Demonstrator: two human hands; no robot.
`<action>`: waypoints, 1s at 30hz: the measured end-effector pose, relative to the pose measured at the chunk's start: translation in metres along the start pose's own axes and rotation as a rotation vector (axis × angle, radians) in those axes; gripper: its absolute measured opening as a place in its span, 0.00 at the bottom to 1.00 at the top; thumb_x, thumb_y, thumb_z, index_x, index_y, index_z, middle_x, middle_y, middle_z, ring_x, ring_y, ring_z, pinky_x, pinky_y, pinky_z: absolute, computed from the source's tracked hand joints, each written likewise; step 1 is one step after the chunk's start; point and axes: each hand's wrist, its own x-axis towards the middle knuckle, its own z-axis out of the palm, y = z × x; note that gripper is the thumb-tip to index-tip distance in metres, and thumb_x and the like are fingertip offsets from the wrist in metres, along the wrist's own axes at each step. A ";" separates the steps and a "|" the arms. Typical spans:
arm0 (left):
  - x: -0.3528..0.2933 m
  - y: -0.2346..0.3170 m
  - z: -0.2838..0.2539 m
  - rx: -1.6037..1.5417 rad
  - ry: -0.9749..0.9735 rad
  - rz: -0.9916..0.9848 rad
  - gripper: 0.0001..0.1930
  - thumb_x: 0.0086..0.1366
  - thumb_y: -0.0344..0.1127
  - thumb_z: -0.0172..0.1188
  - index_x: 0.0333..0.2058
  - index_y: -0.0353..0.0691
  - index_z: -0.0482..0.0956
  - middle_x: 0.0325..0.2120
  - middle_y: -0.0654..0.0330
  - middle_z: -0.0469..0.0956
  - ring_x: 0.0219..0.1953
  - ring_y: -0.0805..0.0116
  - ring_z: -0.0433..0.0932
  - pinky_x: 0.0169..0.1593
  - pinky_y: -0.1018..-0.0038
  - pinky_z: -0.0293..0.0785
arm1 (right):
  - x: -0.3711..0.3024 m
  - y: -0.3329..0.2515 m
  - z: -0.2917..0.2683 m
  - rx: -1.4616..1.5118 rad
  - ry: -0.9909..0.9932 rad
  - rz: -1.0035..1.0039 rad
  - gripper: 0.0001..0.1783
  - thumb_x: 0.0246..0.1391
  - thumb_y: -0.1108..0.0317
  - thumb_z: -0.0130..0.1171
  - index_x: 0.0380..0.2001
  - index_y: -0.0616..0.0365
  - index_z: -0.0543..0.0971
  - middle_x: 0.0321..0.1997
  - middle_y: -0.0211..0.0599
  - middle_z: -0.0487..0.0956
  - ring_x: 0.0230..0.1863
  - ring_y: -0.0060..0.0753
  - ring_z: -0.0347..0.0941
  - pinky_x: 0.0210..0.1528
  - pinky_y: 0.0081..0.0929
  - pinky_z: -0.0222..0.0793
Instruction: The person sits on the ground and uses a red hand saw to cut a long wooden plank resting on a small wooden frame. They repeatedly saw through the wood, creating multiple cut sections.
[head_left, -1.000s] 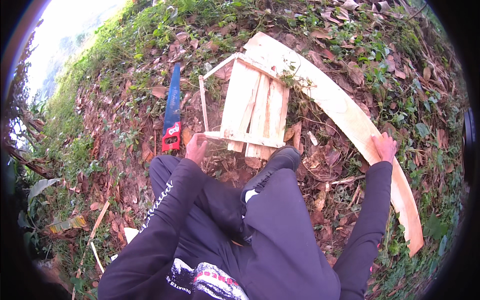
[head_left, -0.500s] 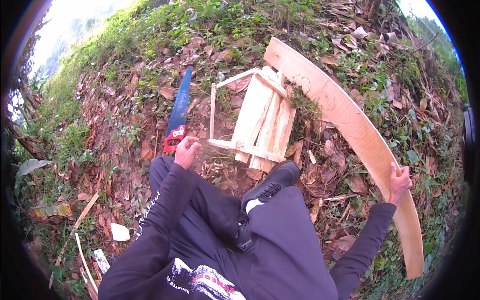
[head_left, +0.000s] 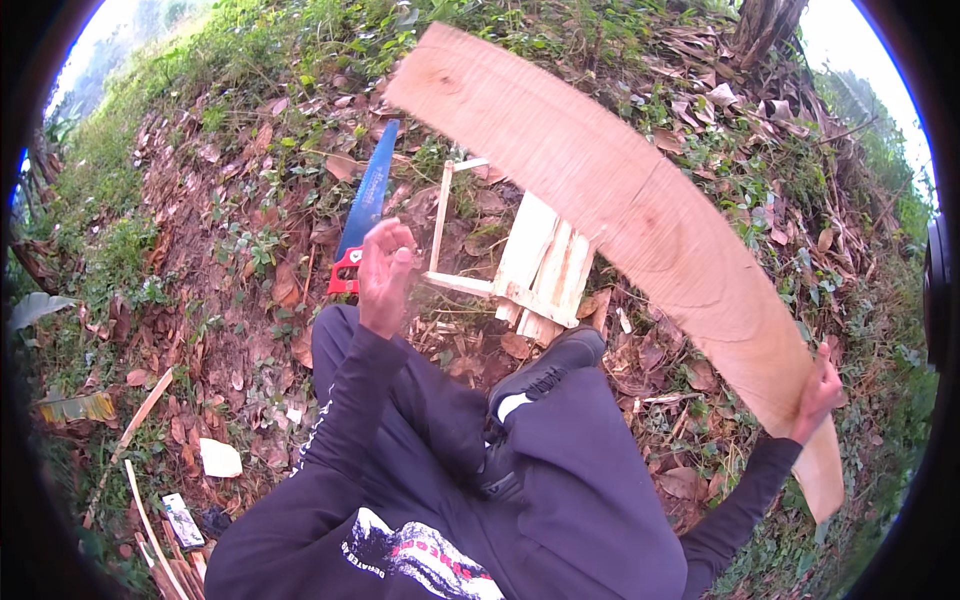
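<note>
A long pale wooden board (head_left: pixel 640 210) slants across the right side, its far end raised over a small wooden frame. My right hand (head_left: pixel 818 398) grips the board near its lower end. My left hand (head_left: pixel 386 275) is lifted in front of my knee, holding nothing, its fingers loosely bent and apart. Just beyond it lies a handsaw (head_left: pixel 368 195) with a blue blade and a red handle, partly covered by that hand. Between my left hand and the board sits the wooden frame of slats and thin sticks (head_left: pixel 535 265); the board hides its far part.
My shoe (head_left: pixel 550 368) rests close to the frame's near edge. At lower left lie a pale wood block (head_left: pixel 220 458), thin wooden strips (head_left: pixel 150 520) and a small flat package (head_left: pixel 183 520). Dry leaves and green plants cover the sloping ground.
The board's far end has risen and swung left over the wooden frame, with my right hand still on its lower end. My left hand has lifted slightly and its fingers have loosened.
</note>
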 end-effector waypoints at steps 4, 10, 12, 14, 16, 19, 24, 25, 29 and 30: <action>0.019 0.036 0.010 0.423 0.032 0.428 0.10 0.59 0.31 0.63 0.38 0.36 0.75 0.41 0.53 0.74 0.47 0.60 0.74 0.50 0.66 0.71 | -0.032 -0.040 0.091 0.140 -0.172 0.048 0.42 0.60 0.34 0.52 0.13 0.66 0.69 0.12 0.35 0.61 0.19 0.28 0.56 0.24 0.38 0.51; 0.038 0.027 0.000 0.565 -0.127 0.375 0.11 0.59 0.37 0.65 0.34 0.36 0.77 0.41 0.51 0.74 0.49 0.52 0.74 0.53 0.61 0.70 | -0.094 -0.104 0.238 0.132 -0.424 0.016 0.30 0.67 0.43 0.44 0.32 0.62 0.76 0.28 0.54 0.79 0.39 0.63 0.75 0.45 0.52 0.67; 0.041 0.016 -0.007 0.609 -0.182 0.351 0.12 0.59 0.38 0.65 0.35 0.37 0.77 0.42 0.51 0.73 0.50 0.52 0.73 0.54 0.62 0.69 | -0.100 -0.134 0.237 0.140 -0.424 -0.106 0.32 0.67 0.42 0.44 0.28 0.63 0.76 0.28 0.58 0.78 0.36 0.63 0.76 0.40 0.52 0.68; 0.043 -0.001 -0.005 0.718 -0.110 0.339 0.13 0.58 0.38 0.67 0.35 0.37 0.76 0.42 0.51 0.71 0.48 0.53 0.72 0.54 0.62 0.68 | -0.102 -0.148 0.232 0.186 -0.487 -0.135 0.34 0.66 0.42 0.45 0.25 0.65 0.77 0.26 0.61 0.77 0.33 0.65 0.75 0.38 0.53 0.67; 0.040 -0.017 -0.008 0.948 0.112 0.304 0.18 0.57 0.38 0.69 0.38 0.38 0.70 0.42 0.54 0.66 0.46 0.57 0.69 0.53 0.64 0.66 | -0.105 -0.158 0.224 0.170 -0.593 -0.124 0.36 0.65 0.41 0.45 0.23 0.67 0.79 0.24 0.63 0.76 0.31 0.65 0.75 0.36 0.54 0.67; 0.039 -0.051 -0.019 0.507 0.583 -0.062 0.24 0.56 0.40 0.71 0.41 0.36 0.66 0.45 0.54 0.61 0.46 0.60 0.67 0.50 0.61 0.69 | -0.106 -0.159 0.224 0.179 -0.495 -0.158 0.38 0.65 0.39 0.45 0.23 0.68 0.80 0.23 0.65 0.75 0.31 0.67 0.76 0.37 0.55 0.67; 0.051 -0.061 -0.010 -0.281 0.211 -0.388 0.18 0.67 0.33 0.61 0.50 0.34 0.67 0.37 0.60 0.79 0.35 0.72 0.79 0.34 0.77 0.79 | -0.077 -0.172 0.215 0.040 -0.369 -0.174 0.45 0.67 0.36 0.35 0.20 0.66 0.82 0.23 0.60 0.79 0.29 0.63 0.78 0.38 0.56 0.69; 0.056 -0.058 -0.010 -0.236 0.242 -0.354 0.15 0.67 0.31 0.59 0.48 0.33 0.67 0.37 0.58 0.78 0.33 0.72 0.79 0.33 0.77 0.79 | -0.075 -0.174 0.213 0.068 -0.342 -0.156 0.45 0.67 0.36 0.35 0.19 0.66 0.82 0.22 0.61 0.78 0.28 0.63 0.78 0.38 0.56 0.69; 0.065 -0.062 -0.012 -0.271 0.245 -0.372 0.10 0.68 0.29 0.56 0.44 0.34 0.67 0.35 0.57 0.78 0.32 0.72 0.80 0.32 0.76 0.78 | -0.100 -0.177 0.226 0.143 -0.271 -0.122 0.41 0.68 0.41 0.37 0.20 0.65 0.82 0.23 0.62 0.78 0.29 0.65 0.77 0.39 0.58 0.69; 0.059 -0.089 -0.014 -0.335 0.210 -0.433 0.10 0.68 0.30 0.56 0.44 0.34 0.67 0.35 0.57 0.78 0.32 0.71 0.80 0.32 0.77 0.78 | -0.107 -0.158 0.256 -0.016 -0.309 -0.250 0.36 0.69 0.46 0.39 0.23 0.65 0.82 0.25 0.61 0.79 0.30 0.65 0.77 0.40 0.58 0.69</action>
